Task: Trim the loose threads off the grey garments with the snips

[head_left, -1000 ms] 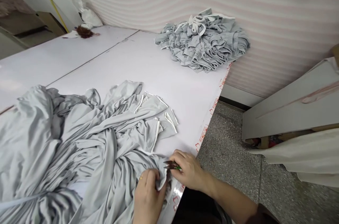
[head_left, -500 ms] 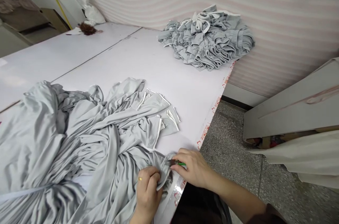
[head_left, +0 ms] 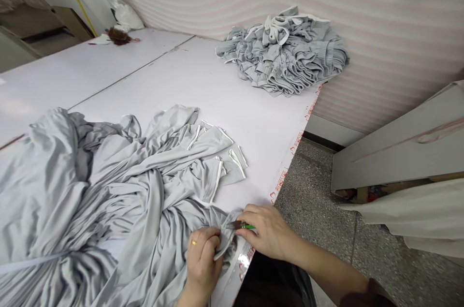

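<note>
We see two bare hands working at the near edge of a white desk [head_left: 246, 118]. The left hand [head_left: 203, 261] is closed, and its fingers pinch the grey cloth [head_left: 141, 176] by a loose edge. A yellow ring [head_left: 194, 242] is on one of its fingers. The right hand [head_left: 268, 230] is just beside it, to the right, with its thumb and fingers closed on a small tool [head_left: 238, 225]. We see dark tips and a bit of green on the tool. It looks like little snips, but it is too small for us to be sure. The tips point left and touch the cloth.

The grey cloth lies in a big, wrinkly heap over the near left part of the desk. Some of its edges have white trim [head_left: 237, 163], and they point toward the bare middle. A pale band [head_left: 34, 262] runs across the heap at the lower left.

Far back, at the corner of the desk by the stripy wall [head_left: 380, 31], we see another grey pile [head_left: 286, 55], all bunched up. At the far left end, a brown fluffy thing [head_left: 119, 36] sits near a white bag [head_left: 127, 18].
</note>
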`<action>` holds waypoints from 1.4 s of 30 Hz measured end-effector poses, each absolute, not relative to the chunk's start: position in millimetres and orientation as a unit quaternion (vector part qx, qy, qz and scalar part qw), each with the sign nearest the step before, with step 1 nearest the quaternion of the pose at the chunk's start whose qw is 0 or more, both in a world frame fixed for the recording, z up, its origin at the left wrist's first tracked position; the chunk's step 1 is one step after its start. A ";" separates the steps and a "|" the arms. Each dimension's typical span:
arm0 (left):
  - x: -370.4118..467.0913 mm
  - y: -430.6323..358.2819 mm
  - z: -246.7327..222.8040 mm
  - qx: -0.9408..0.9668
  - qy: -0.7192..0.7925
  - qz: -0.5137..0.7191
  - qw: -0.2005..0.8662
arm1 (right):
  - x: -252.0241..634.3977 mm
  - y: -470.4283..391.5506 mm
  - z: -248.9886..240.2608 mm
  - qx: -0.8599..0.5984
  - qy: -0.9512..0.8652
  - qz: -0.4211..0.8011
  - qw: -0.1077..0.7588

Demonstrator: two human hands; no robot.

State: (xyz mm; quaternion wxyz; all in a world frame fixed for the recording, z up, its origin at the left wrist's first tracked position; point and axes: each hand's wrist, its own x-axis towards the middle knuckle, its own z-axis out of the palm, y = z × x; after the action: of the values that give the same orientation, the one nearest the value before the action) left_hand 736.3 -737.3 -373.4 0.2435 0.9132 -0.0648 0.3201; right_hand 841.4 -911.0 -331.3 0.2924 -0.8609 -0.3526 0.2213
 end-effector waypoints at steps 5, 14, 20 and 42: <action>736.8 -732.6 -373.4 0.916 -0.089 0.308 0.240 | 841.9 -910.3 -330.4 -0.865 -0.362 0.216 0.273; 736.6 -731.7 -374.7 0.917 -0.093 0.305 0.240 | 842.5 -905.0 -326.0 -0.861 -0.354 0.229 0.284; 736.5 -730.5 -373.1 0.916 -0.085 0.308 0.242 | 845.0 -902.0 -332.4 -0.848 -0.350 0.240 0.318; 737.2 -727.2 -372.4 0.912 -0.101 0.312 0.246 | 850.4 -902.2 -334.0 -0.830 -0.329 0.274 0.357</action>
State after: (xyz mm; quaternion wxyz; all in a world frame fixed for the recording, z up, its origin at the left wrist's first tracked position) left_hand 737.2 -727.2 -372.4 0.2461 0.9120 -0.1012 0.3122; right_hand 850.4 -902.2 -334.0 0.3574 -0.8299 -0.3291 0.2743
